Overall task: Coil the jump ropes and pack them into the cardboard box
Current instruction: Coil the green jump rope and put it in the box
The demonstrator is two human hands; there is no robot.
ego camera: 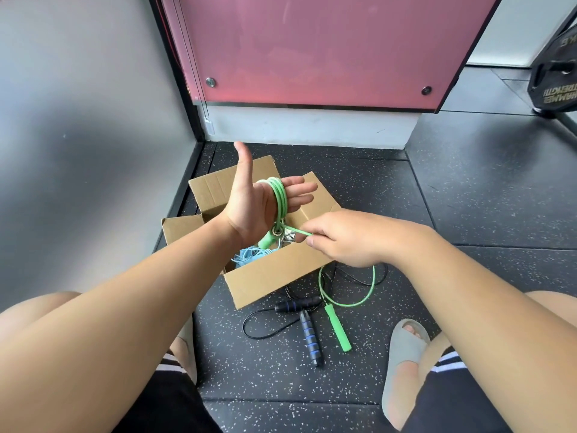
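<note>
My left hand (253, 203) is held up over the cardboard box (274, 273), palm toward me, fingers straight and thumb raised. Several loops of the green jump rope (279, 195) are wound round its fingers, and one green handle hangs below the palm. My right hand (340, 237) pinches the green cord just right of those loops. The rest of the cord runs under my right hand down to the second green handle (337, 328) on the floor. A light blue rope (249, 256) lies coiled inside the box. A black rope with blue-striped handles (307, 323) lies loose on the floor.
The box stands open on dark speckled rubber flooring, near a pink panel (312, 48) and a grey wall on the left. A weight plate (554, 73) leans at the far right. My knees and a grey slipper (402, 364) frame the floor in front.
</note>
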